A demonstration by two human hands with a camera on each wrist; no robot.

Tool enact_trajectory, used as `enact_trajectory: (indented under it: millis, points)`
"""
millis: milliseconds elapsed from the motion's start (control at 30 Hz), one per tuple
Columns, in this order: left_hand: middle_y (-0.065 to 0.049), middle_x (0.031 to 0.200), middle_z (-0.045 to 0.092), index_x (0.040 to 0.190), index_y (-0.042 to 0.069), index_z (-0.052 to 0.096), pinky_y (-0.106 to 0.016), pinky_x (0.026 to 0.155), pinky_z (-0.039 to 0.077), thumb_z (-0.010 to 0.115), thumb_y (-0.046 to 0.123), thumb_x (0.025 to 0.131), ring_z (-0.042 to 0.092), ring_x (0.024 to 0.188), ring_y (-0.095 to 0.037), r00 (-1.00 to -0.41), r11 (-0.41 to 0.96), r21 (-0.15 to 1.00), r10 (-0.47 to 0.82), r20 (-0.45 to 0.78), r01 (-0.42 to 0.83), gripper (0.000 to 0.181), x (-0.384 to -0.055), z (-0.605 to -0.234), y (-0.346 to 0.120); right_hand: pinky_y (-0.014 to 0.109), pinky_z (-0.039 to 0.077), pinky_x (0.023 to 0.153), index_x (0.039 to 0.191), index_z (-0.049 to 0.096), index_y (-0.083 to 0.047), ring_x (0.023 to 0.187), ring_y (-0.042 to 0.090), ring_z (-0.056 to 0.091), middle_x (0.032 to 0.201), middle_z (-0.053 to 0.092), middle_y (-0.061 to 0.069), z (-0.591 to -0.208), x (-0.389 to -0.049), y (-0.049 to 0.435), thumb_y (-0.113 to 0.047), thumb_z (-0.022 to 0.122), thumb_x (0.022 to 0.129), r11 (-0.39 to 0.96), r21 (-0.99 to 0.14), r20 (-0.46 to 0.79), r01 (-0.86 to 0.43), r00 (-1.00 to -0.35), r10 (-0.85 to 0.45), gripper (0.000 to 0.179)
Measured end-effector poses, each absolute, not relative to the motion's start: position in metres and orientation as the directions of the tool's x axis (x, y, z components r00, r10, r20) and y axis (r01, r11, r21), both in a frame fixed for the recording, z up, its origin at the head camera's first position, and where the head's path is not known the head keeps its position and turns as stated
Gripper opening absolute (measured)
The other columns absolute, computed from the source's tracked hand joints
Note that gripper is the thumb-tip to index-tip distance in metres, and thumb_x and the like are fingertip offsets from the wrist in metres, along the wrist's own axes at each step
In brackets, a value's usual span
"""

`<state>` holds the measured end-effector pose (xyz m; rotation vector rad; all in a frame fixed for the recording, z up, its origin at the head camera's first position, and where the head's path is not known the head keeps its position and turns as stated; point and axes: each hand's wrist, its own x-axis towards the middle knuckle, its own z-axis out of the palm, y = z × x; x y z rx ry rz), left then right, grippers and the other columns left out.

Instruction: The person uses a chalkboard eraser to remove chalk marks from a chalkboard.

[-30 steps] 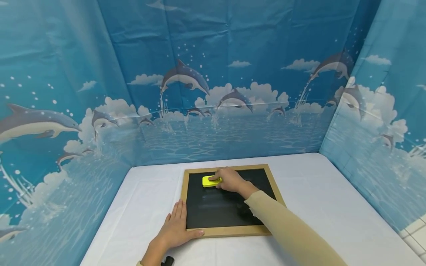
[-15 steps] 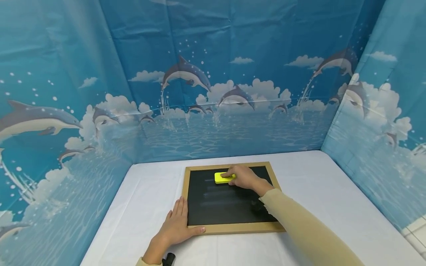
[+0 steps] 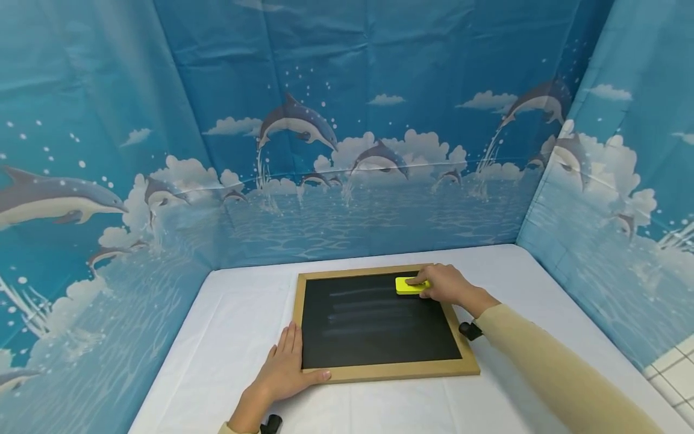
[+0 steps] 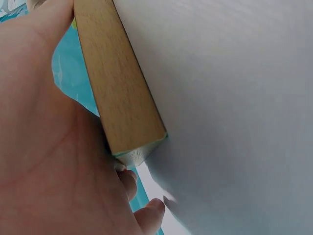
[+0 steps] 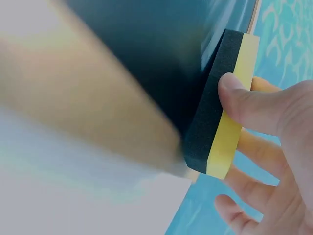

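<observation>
A small blackboard (image 3: 379,337) in a light wooden frame (image 3: 390,371) lies flat, with pale chalk smears across its upper left part. My right hand (image 3: 446,283) grips a yellow eraser (image 3: 408,286) at the board's upper right, thumb and fingers on its sides. In the right wrist view the eraser's black felt (image 5: 211,107) faces the board's surface. My left hand (image 3: 283,367) rests at the lower left corner of the frame, fingers straight along the left side and thumb on the bottom edge. The left wrist view shows the wooden corner (image 4: 122,98) against the palm.
A white cloth (image 3: 228,337) covers the table. Blue dolphin-print curtains (image 3: 347,223) stand around its back and sides. Black wrist devices (image 3: 469,330) show at both wrists, and white tiles (image 3: 675,374) lie at the lower right.
My right hand has slid the eraser to the right along the top of the blackboard, uncovering the smears on the left. My left hand has stayed at the frame's corner.
</observation>
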<state>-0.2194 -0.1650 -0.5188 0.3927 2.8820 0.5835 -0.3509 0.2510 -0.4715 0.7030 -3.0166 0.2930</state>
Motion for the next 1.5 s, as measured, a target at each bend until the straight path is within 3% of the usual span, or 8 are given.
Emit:
enact_trajectory:
  millis: [167,400,733,1100,1500]
  points:
    - [-0.023,0.166,0.001,0.159,-0.006,0.008,-0.067,0.113,0.018,0.057,0.088,0.073,0.005,0.153,-0.039,-0.95,0.888,0.411,0.283,-0.13,0.208,0.136,-0.216,-0.522,-0.165,0.055,0.049,0.086,0.128,0.072,-0.025,0.11,0.033,0.064,0.128,0.067,0.011,-0.475,-0.351,0.26,-0.018,0.083,0.084,0.883,-0.176,0.054,-0.436,-0.899,-0.434,0.046]
    - [-0.025,0.166,0.003,0.158,-0.007,0.011,-0.067,0.112,0.019,0.057,0.088,0.074,0.006,0.152,-0.04,-0.952,0.897,0.391,0.276,-0.131,0.206,0.135,-0.214,-0.52,-0.167,0.058,0.045,0.096,0.132,0.069,-0.024,0.116,0.037,0.06,0.132,0.064,0.014,-0.476,-0.358,0.236,-0.011,0.079,0.089,0.843,-0.208,0.066,-0.496,-0.867,-0.494,0.046]
    - [-0.024,0.166,0.003,0.158,-0.006,0.011,-0.067,0.112,0.018,0.057,0.088,0.073,0.006,0.152,-0.04,-0.949,0.903,0.376,0.279,-0.146,0.207,0.136,-0.219,-0.519,-0.163,0.046,0.049,0.092,0.131,0.069,-0.03,0.107,0.027,0.06,0.126,0.066,0.002,-0.477,-0.364,0.173,-0.013,0.08,0.088,0.825,-0.198,0.082,-0.53,-0.847,-0.525,0.048]
    - [-0.023,0.166,0.002,0.158,-0.006,0.011,-0.068,0.113,0.016,0.059,0.087,0.073,0.004,0.152,-0.04,-0.949,0.907,0.379,0.263,-0.173,0.182,0.135,-0.221,-0.516,-0.162,0.042,0.05,0.093,0.132,0.068,-0.032,0.106,0.023,0.061,0.123,0.067,-0.002,-0.478,-0.37,0.111,-0.014,0.079,0.089,0.812,-0.19,0.082,-0.551,-0.833,-0.547,0.047]
    - [-0.022,0.166,0.004,0.159,-0.006,0.012,-0.067,0.113,0.019,0.057,0.089,0.073,0.006,0.153,-0.039,-0.951,0.91,0.367,0.265,-0.158,0.192,0.135,-0.22,-0.516,-0.16,0.04,0.052,0.093,0.133,0.066,-0.033,0.108,0.02,0.062,0.121,0.066,-0.002,-0.487,-0.366,0.101,-0.016,0.081,0.088,0.81,-0.233,0.113,-0.538,-0.843,-0.527,0.05]
